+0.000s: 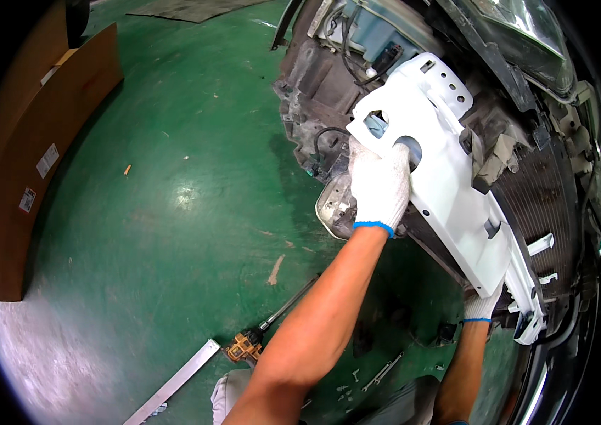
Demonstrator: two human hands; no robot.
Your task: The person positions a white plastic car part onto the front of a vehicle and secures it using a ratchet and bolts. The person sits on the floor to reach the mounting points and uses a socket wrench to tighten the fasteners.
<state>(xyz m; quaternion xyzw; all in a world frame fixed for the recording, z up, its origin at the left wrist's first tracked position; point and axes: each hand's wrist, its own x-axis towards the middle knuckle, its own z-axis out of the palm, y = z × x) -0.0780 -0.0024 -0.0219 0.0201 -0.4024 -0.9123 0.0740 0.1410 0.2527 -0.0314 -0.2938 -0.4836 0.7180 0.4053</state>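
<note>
In the head view, a white perforated car-body panel (446, 177) slants across the opened front end of a car, beside the finned radiator (545, 202) and below the headlight (527, 46). The gloved left hand (380, 185) grips its edge, thumb at the round cutout. The gloved right hand (482, 304) is at the panel's lower end; its fingers are hidden, so its grip cannot be told. A yellow-and-black power tool (244, 346) lies on the green floor (173, 219).

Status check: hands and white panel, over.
Left hand gripping white panel at opening. Right hand at lower end, partly hidden. Black wiring beside upper end, possible snag.
</note>
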